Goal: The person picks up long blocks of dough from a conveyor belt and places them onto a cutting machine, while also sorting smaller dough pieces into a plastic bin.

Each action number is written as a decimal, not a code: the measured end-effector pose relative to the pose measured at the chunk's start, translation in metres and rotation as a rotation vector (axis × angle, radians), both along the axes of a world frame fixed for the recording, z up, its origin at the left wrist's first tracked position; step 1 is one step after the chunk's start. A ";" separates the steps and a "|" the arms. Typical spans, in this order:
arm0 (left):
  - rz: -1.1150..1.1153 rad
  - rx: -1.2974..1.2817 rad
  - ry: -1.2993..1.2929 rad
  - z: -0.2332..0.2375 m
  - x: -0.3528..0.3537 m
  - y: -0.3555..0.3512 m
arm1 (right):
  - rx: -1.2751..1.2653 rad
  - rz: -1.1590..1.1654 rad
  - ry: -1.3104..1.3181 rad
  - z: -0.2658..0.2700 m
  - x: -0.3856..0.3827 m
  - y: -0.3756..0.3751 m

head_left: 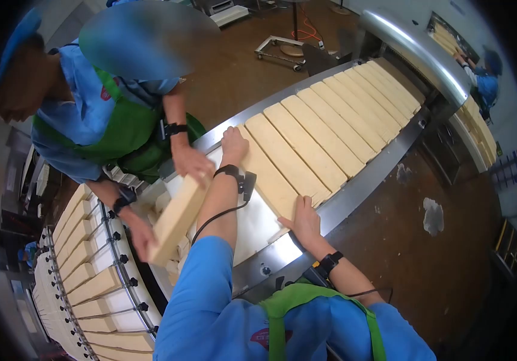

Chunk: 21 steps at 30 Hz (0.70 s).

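I see a long, pale-yellow rectangular block [268,176] at the frame's centre, its long axis slanting from upper left to lower right. The right hand [305,221] pinches its lower end; the left hand [234,146] covers the upper, its grip I cannot tell. Under it is a steel-edged white conveyor [259,224], beyond it a brown floor [384,231].

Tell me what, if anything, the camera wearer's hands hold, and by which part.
A pale slab on the conveyor, gripped by its ends: the left hand at the far end, the right hand at the near end.
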<state>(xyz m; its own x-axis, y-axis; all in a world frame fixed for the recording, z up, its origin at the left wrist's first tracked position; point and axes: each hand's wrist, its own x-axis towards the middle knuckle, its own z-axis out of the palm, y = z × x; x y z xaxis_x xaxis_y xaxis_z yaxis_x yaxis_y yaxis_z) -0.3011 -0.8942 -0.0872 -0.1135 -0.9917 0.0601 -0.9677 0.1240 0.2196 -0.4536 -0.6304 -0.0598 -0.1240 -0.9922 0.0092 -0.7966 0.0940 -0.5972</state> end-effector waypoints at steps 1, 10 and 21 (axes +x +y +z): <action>-0.011 0.035 -0.007 0.005 0.000 0.000 | -0.006 -0.002 0.001 -0.002 0.000 -0.001; 0.230 0.238 -0.144 0.048 0.098 0.065 | -0.027 0.319 -0.002 -0.002 -0.002 -0.011; 0.742 -0.524 0.920 -0.018 0.292 0.295 | -0.099 0.607 -0.022 0.014 0.115 -0.018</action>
